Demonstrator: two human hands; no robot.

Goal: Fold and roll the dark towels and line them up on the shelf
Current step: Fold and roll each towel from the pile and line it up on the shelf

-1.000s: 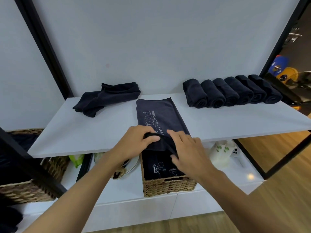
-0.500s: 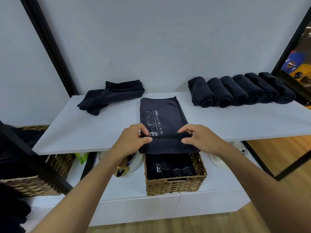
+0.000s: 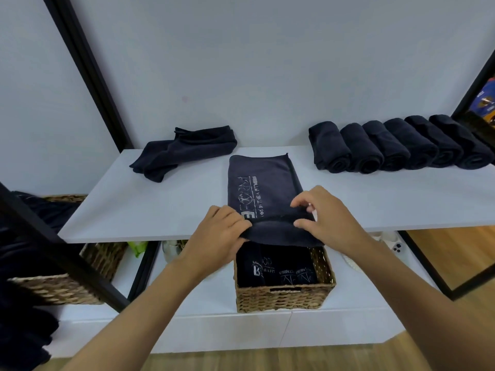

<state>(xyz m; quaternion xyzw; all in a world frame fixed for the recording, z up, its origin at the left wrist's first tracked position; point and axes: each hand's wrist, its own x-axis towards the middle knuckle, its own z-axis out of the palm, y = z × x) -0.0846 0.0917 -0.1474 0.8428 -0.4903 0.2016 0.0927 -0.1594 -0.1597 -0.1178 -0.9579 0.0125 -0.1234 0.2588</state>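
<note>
We seem to be in a gym or fitness studio's towel corner. The dark towel [image 3: 263, 188] spread on the white shelf [image 3: 166, 207] bears a stitched logo with what reads as "FITNESS". At 2 o'clock six rolled towels [image 3: 396, 144] sit side by side against the plain wall; at 11 o'clock more lie in a loose heap [image 3: 184, 152]. Below, a wicker basket [image 3: 284, 297] holds towels with the same lettering, and another basket [image 3: 61, 287] stands at 8 o'clock. Black metal frame posts [image 3: 88, 68] and a wood floor [image 3: 455, 253] complete the storage unit.
</note>
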